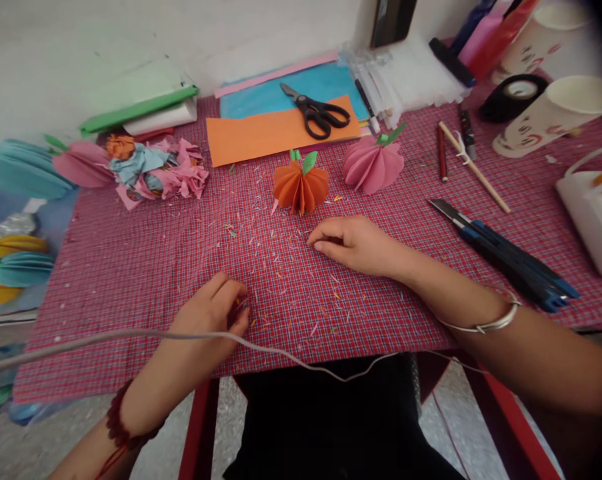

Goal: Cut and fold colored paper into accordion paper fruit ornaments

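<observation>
My left hand (pixel 208 317) rests near the front edge of the table, fingers loosely bent, with a gap before the thumb and nothing visible held. Farther right, my right hand (pixel 355 245) lies on its side on the cloth, fingers curved and the thumb slightly apart; it appears to hold nothing. Just beyond it stands an orange paper pumpkin (pixel 301 187) with green leaves. Beside that is a pink paper pumpkin (pixel 373 165), also with a green leaf. Tiny coloured paper scraps (pixel 281 257) lie scattered between and around my hands.
Black scissors (pixel 323 120) lie on an orange paper strip (pixel 251 140). A utility knife (pixel 505 260) sits right of my right arm. Crumpled paper (pixel 161 170) is at the left. Paper cups (pixel 555 117) and black tape (pixel 513 97) stand right. A cable (pixel 281 357) crosses over my left wrist.
</observation>
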Available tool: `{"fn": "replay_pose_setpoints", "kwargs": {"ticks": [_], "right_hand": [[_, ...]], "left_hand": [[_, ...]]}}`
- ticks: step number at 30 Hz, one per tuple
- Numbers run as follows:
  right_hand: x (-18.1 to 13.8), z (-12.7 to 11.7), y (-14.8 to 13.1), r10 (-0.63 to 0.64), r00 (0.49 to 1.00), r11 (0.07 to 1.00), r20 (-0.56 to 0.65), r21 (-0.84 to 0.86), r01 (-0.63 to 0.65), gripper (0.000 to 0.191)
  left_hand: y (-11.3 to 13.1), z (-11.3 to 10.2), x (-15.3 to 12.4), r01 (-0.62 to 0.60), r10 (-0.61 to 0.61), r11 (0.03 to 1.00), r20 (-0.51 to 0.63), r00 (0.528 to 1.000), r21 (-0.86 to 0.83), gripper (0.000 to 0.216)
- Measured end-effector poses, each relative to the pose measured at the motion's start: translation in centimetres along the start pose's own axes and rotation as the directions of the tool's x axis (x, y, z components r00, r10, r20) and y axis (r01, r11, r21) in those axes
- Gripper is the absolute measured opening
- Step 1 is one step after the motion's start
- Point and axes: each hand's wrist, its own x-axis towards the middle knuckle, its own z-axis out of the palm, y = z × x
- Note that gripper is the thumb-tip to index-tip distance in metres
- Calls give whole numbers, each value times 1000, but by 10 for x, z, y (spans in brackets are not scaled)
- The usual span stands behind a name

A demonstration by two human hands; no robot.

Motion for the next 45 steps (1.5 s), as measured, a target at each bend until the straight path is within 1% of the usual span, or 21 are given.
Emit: {"fn": "replay_pose_setpoints", "kwargs": {"ticks": [5,11,17,20,23,25,27,30,35,37,42,45], "right_hand": [[0,1,2,-6,1000,1000,-6,-8,6,17],[0,0,2,-8,1000,1000,0,-10,8,17],[0,0,2,-1,1000,1000,-7,-7,1,16],[0,1,2,-10,1000,1000,-9,-5,10,16],[-1,1,2,-8,1000,1000,-6,-11,8,16],[-1,1,2,-6,1000,1000,-8,-16,5,17],[0,1,2,-6,1000,1000,-9,-16,6,17],[0,0,2,-4,1000,1000,-8,-17,4,17],[0,0,2,-23,1000,999,-6,-34,23,17],[0,0,2,-23,1000,999,-7,-41,22,17],[0,1,3,-17,1000,999,0,-36,17,17],[0,1,3,-20,1000,999,0,-29,20,17]], "left_hand": [[-1,4,2,-36,37,999,19,999,-8,11],[-3,3,2,-25,25,1000,40,999,5,14],[-6,4,4,-71,72,997,65,995,-11,18],[-8,1,3,-80,83,991,33,996,-104,16],[-6,-4,0,-42,42,967,-6,999,-251,11],[-1,-5,-2,-40,44,947,5,999,-319,11],[4,-4,-2,-60,81,938,48,996,-341,13],[10,-1,-3,-71,106,953,104,989,-294,17],[11,-5,-11,-78,100,980,118,988,-181,10],[11,-6,-15,-79,97,987,128,987,-139,11],[14,1,-20,-74,71,997,148,986,13,8],[16,4,-20,-106,92,991,157,983,85,14]]}}
